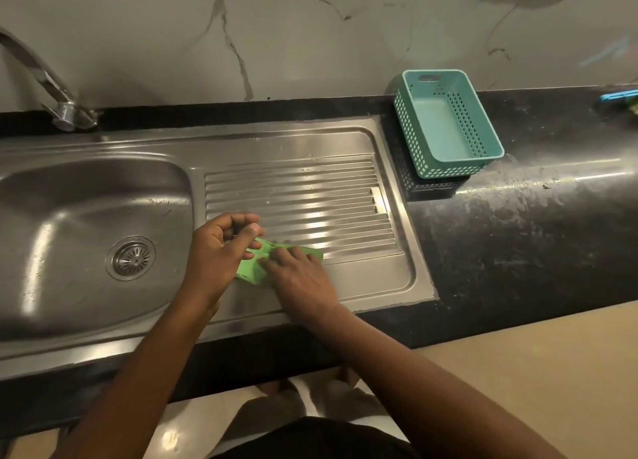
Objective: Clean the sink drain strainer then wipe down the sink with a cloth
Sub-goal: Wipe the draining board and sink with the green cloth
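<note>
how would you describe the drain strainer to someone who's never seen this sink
Start at the steel sink: its basin lies left of the ribbed drainboard. On the basin floor, just left of the person's left hand, sits the drain strainer. It is the only round fitting there, a metal ring with slots radiating from its centre.
</note>
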`<action>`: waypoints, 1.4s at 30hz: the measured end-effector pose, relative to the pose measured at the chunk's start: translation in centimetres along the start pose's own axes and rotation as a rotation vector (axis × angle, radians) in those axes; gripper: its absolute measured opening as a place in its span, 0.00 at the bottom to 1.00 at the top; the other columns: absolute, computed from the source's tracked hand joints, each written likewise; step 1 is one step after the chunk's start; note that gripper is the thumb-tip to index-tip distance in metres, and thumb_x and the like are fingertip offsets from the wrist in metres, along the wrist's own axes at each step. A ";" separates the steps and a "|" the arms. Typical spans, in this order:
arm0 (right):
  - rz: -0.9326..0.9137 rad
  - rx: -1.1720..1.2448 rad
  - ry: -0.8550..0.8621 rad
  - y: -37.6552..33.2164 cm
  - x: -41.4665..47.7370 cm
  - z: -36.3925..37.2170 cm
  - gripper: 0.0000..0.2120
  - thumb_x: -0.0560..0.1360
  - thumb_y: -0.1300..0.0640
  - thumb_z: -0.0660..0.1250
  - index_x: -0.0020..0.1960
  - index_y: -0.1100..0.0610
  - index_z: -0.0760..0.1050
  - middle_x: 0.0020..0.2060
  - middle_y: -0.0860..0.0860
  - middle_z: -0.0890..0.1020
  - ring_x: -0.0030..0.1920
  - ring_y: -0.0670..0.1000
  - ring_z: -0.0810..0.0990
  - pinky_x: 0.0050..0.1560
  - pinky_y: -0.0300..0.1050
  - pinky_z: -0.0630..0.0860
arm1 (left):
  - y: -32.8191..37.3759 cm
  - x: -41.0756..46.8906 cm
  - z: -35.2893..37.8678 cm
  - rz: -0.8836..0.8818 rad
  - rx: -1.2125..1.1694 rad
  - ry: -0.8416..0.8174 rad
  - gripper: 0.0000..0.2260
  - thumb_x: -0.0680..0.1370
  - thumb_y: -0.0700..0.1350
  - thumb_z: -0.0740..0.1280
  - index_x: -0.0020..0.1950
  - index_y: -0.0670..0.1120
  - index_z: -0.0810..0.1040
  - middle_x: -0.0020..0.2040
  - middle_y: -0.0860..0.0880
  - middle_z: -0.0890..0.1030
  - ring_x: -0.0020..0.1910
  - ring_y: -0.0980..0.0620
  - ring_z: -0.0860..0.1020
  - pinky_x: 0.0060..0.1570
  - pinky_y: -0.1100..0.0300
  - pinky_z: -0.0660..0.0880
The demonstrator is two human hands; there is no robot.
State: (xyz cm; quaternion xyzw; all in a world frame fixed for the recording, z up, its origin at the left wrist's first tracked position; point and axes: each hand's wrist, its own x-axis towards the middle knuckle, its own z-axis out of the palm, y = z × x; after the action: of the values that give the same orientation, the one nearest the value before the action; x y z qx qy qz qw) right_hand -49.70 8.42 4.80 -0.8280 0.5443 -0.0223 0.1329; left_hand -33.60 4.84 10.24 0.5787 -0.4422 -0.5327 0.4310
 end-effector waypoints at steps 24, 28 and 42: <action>0.633 0.009 0.049 13.1 -8.4 -4.4 0.09 0.82 0.55 0.63 0.60 0.57 0.72 0.53 0.55 0.78 0.51 0.55 0.79 0.48 0.53 0.83 | 0.0 1.5 0.0 0.007 0.033 -0.037 0.07 0.81 0.44 0.71 0.57 0.50 0.85 0.50 0.48 0.89 0.47 0.48 0.87 0.43 0.62 0.82; 0.602 0.148 0.061 8.5 -8.1 -2.9 0.08 0.80 0.58 0.65 0.58 0.56 0.72 0.52 0.53 0.78 0.48 0.53 0.79 0.48 0.54 0.82 | -0.1 1.5 -0.7 0.011 0.025 -0.024 0.07 0.82 0.44 0.71 0.58 0.49 0.85 0.50 0.47 0.89 0.47 0.48 0.87 0.45 0.59 0.82; -0.124 0.275 -0.149 -10.2 1.0 1.8 0.21 0.81 0.57 0.68 0.73 0.50 0.73 0.64 0.57 0.73 0.64 0.61 0.75 0.56 0.60 0.80 | 0.2 1.5 -6.2 0.002 0.017 0.101 0.06 0.81 0.40 0.70 0.55 0.48 0.85 0.46 0.47 0.89 0.43 0.50 0.86 0.43 0.60 0.83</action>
State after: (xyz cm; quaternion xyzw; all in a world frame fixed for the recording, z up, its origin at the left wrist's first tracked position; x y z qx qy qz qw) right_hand -39.86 11.63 5.49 -0.8334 0.4726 -0.0435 0.2833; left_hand -27.39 3.51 10.43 0.6080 -0.4251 -0.4985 0.4485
